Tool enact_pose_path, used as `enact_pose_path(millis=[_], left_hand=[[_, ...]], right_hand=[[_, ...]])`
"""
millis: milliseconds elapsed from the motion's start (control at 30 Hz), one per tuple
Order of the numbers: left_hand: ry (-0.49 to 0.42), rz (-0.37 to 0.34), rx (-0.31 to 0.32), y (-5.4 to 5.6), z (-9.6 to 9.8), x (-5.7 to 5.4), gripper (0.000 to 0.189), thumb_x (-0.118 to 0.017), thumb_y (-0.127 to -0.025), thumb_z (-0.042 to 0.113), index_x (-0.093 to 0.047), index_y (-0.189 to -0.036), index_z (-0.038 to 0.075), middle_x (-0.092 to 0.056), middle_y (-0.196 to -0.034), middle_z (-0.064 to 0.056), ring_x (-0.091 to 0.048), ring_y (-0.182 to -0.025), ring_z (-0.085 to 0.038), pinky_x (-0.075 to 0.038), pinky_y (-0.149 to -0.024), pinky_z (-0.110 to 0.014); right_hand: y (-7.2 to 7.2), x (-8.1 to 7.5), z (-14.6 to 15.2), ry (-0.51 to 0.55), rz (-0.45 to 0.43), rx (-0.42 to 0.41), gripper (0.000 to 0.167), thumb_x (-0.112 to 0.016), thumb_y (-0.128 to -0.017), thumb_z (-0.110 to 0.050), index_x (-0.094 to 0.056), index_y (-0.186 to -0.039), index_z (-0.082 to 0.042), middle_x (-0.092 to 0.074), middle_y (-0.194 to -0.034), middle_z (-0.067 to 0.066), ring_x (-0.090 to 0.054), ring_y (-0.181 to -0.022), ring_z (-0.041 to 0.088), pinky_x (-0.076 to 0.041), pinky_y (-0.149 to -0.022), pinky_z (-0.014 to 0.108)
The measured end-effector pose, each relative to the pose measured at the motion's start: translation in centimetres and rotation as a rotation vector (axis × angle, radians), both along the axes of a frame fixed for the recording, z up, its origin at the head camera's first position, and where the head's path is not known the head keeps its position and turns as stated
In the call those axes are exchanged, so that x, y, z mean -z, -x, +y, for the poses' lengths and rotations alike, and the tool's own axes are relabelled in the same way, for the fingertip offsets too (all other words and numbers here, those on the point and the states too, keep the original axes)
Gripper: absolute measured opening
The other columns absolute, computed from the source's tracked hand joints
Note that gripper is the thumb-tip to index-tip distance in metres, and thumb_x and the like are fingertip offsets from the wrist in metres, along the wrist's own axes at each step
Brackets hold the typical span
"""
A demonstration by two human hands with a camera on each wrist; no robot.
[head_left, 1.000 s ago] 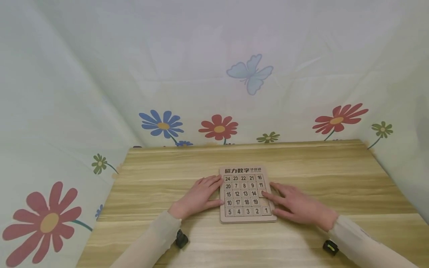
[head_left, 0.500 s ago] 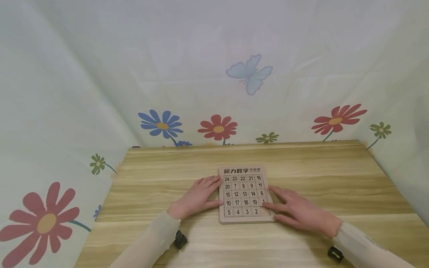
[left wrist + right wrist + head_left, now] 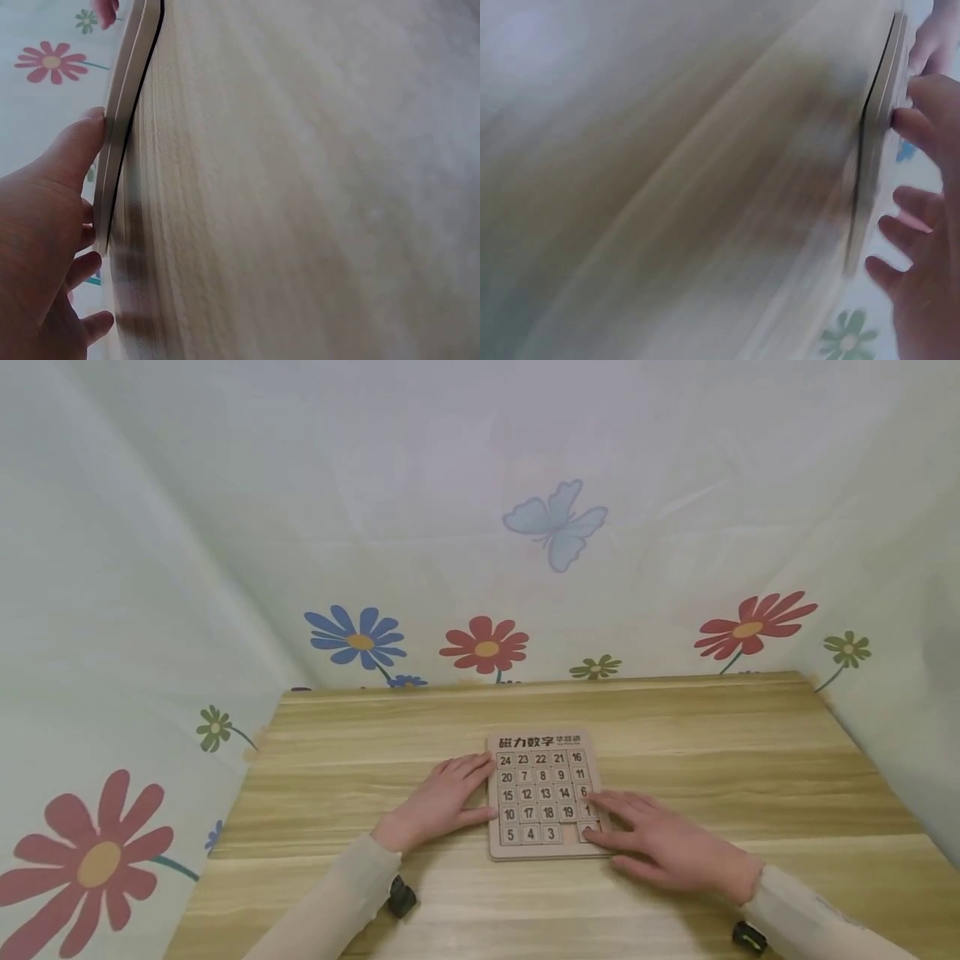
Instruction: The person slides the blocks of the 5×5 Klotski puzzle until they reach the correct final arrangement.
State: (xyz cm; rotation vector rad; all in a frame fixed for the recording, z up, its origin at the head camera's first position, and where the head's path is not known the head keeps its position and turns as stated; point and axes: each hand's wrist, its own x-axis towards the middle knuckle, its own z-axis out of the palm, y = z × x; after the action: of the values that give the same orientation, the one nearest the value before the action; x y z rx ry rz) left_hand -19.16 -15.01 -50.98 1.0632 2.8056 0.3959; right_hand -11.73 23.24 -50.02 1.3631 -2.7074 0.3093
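Note:
A magnetic number sliding puzzle (image 3: 540,852) lies flat on the table in the head view, its tiles in several rows. My left hand (image 3: 441,803) rests along its left edge, fingers extended; the left wrist view shows the thumb on the board's edge (image 3: 118,131). With the index fingertip, my right hand (image 3: 671,847) touches the tile (image 3: 582,838) in the bottom right corner, covering part of its number. A gap (image 3: 570,833) sits between that tile and the 3 tile (image 3: 551,833). The right thumb is near the board's lower right corner.
The wood-grain table (image 3: 360,727) extends around the board. A white cloth backdrop (image 3: 420,527) with printed flowers and a butterfly hangs behind and at the sides. Each wrist wears a small black device, the left one (image 3: 402,897) and the right one (image 3: 749,937).
The 1 tile went up from the bottom right corner into the row above. Then the 2 tile slid right into that corner under my right index finger. My left hand stayed put.

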Motion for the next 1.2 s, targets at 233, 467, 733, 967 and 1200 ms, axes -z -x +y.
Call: enact_pose_path(millis=[233,467,733,967,1200], left_hand=[[-0.009,0.012,0.003,0.1,-0.2,0.3,0.08,-0.056,-0.103,0.057,-0.036,-0.162,0.008,-0.033,-0.169,-0.01,-0.032,-0.155,-0.031,-0.025,-0.125,-0.056],[0.001,0.01,0.002,0.3,0.0,0.4,0.081,-0.054,-0.102,0.061,-0.035,-0.163,0.011,-0.033,-0.169,-0.007,-0.031,-0.155,-0.03,-0.023,-0.125,-0.057],[0.015,0.025,-0.004,0.4,-0.1,0.3,0.082,-0.054,-0.101,0.063,-0.037,-0.163,0.012,-0.034,-0.169,-0.007,-0.032,-0.154,-0.029,-0.024,-0.125,-0.058],[0.015,0.025,-0.031,0.5,-0.2,0.6,0.083,-0.055,-0.099,0.067,-0.039,-0.162,0.015,-0.025,-0.173,-0.006,-0.021,-0.159,-0.03,-0.018,-0.126,-0.059],[-0.008,-0.005,-0.043,0.7,-0.4,0.9,0.086,-0.056,-0.097,0.07,-0.036,-0.164,0.018,-0.025,-0.172,-0.001,-0.021,-0.159,-0.028,-0.014,-0.126,-0.061]], right_hand=[[0.6,-0.3,-0.8,0.036,0.077,-0.067,0.044,-0.072,-0.098,-0.036,-0.069,-0.14,-0.024,-0.051,-0.157,0.013,-0.052,-0.139,0.036,-0.045,-0.11,0.056],[0.6,-0.2,-3.7,-0.008,0.008,-0.097,0.053,-0.064,-0.102,-0.042,-0.056,-0.152,-0.027,-0.04,-0.165,0.014,-0.041,-0.148,0.037,-0.037,-0.117,0.059],[0.4,-0.3,-1.7,0.018,0.004,-0.069,0.047,-0.069,-0.099,-0.039,-0.065,-0.144,-0.027,-0.047,-0.16,0.013,-0.047,-0.143,0.038,-0.041,-0.113,0.059],[0.7,-0.6,-2.8,-0.006,0.004,-0.058,0.051,-0.067,-0.1,-0.045,-0.062,-0.147,-0.025,-0.046,-0.161,0.011,-0.047,-0.144,0.037,-0.04,-0.115,0.058],[1.0,0.3,-6.1,-0.036,-0.042,-0.124,0.06,-0.061,-0.103,-0.046,-0.047,-0.159,-0.027,-0.038,-0.166,0.013,-0.038,-0.151,0.036,-0.032,-0.12,0.059]])
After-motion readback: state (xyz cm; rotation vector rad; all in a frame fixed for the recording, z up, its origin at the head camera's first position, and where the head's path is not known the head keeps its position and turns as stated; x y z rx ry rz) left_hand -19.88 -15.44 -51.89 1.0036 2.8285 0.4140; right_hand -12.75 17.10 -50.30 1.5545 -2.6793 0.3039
